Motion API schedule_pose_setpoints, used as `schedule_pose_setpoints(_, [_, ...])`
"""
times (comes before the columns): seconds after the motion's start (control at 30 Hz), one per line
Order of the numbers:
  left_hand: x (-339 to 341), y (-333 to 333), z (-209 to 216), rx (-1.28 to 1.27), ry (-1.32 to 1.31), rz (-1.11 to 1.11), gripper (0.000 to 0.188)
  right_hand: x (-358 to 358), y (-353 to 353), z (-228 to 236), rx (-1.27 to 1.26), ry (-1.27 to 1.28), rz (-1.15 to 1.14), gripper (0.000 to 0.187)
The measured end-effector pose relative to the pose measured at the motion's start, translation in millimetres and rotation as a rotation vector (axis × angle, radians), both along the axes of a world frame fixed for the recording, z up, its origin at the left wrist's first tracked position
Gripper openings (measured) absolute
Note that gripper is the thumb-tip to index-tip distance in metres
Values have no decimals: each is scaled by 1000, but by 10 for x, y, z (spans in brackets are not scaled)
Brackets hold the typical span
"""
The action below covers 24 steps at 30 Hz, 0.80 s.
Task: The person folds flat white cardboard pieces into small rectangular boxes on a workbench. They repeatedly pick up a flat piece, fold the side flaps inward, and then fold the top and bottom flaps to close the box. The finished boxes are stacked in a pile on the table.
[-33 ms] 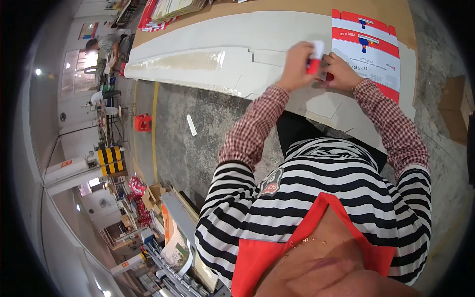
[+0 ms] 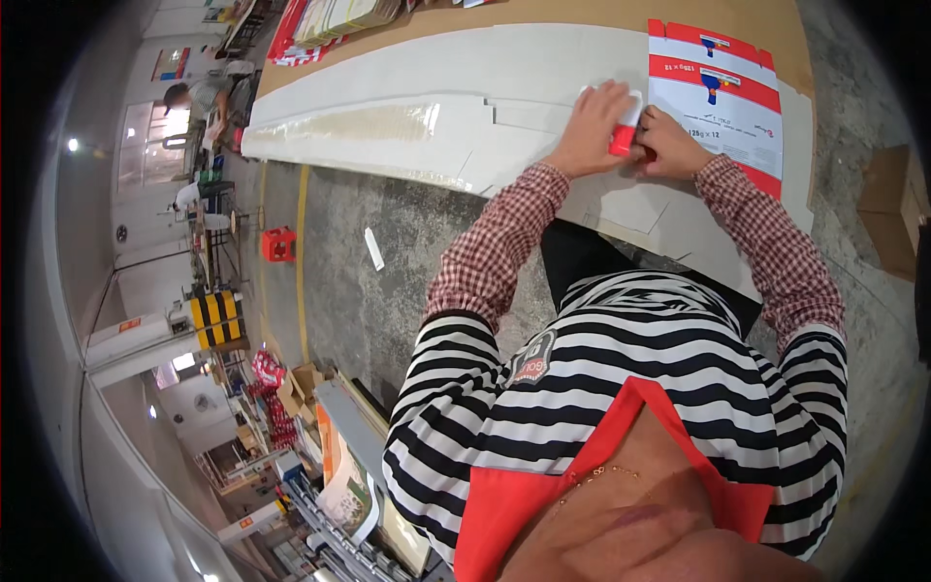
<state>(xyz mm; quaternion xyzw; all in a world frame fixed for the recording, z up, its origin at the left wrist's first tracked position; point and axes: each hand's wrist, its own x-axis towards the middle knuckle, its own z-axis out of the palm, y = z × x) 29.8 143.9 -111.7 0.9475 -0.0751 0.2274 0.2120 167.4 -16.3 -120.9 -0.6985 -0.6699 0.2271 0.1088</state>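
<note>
- Red-and-white card piece (image 2: 624, 138) stood between two bare hands over a worktable, within the left hand's grasp.
- Left hand (image 2: 592, 126) was the nearer, bent around the piece from 9 o'clock, fingers partly curled, its thumb by the red end.
- Right hand (image 2: 671, 145) came in from 4 o'clock, fingertips bunched near the piece's edge; whether they pinched it could not be told.
- Long axis of the piece appeared tilted, white end toward 1 o'clock, red end toward 7, though fingers hid part of it.
- Grey board (image 2: 572, 58) spread beneath both hands, with clear film (image 2: 388, 121) on it out at 9 o'clock.
- Printed red-and-white sheet (image 2: 727, 121) lay flat at nearly 3 o'clock, just beyond the right hand.
- Stacked cartons (image 2: 351, 19) sat near 10 o'clock; on the floor, a red stool (image 2: 278, 244) stood between 8 and 9.
</note>
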Motion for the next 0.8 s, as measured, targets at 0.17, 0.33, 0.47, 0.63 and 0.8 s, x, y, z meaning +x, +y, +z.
schedule_pose_setpoints(0.17, [44, 99, -177, 93, 204, -85, 113, -47, -462, -96, 443, -89, -229, 77])
schedule_pose_setpoints(0.33, [74, 122, -277, 104, 203, -61, 112, -72, -502, -53, 486, -45, -309, 79])
schedule_pose_setpoints(0.47, [95, 110, -278, 213, 236, -37, 107, -88, -525, -97, 445, -12, -313, 81])
schedule_pose_setpoints(0.63, [96, 91, -338, 364, 255, -10, 103, -94, -537, -166, 384, -15, -295, 81])
schedule_pose_setpoints(0.8, [159, 0, -382, 401, 282, 59, 99, -136, -566, -225, 402, -74, -293, 78])
